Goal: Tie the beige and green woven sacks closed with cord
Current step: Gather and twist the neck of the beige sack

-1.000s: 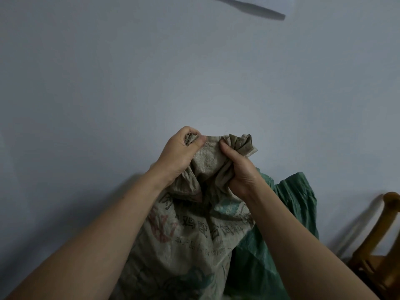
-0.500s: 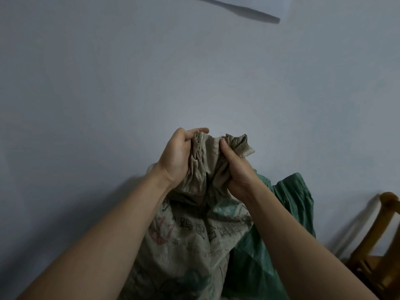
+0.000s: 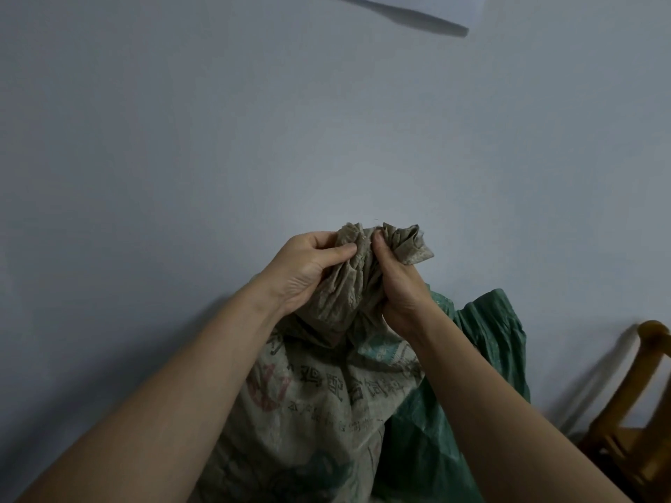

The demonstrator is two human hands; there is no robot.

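Note:
A beige woven sack [image 3: 319, 404] with printed red and green markings stands against the wall in front of me. Its mouth is bunched into a crumpled neck [image 3: 363, 270]. My left hand [image 3: 308, 270] grips the left side of that neck, thumb pressed into the folds. My right hand [image 3: 399, 288] clutches the right side, with a loose flap sticking out above it. A green woven sack [image 3: 490, 343] stands just behind and to the right, partly hidden by my right forearm. No cord is visible.
A plain pale wall [image 3: 218, 139] fills the background right behind the sacks. A wooden chair [image 3: 639, 422] stands at the lower right, close to the green sack. A white edge with a dark shadow [image 3: 410, 16] shows near the top.
Both hands have squeezed the beige sack's mouth tighter, gathering the fabric into a narrower bunch. My left hand has regripped with its thumb now across the folds.

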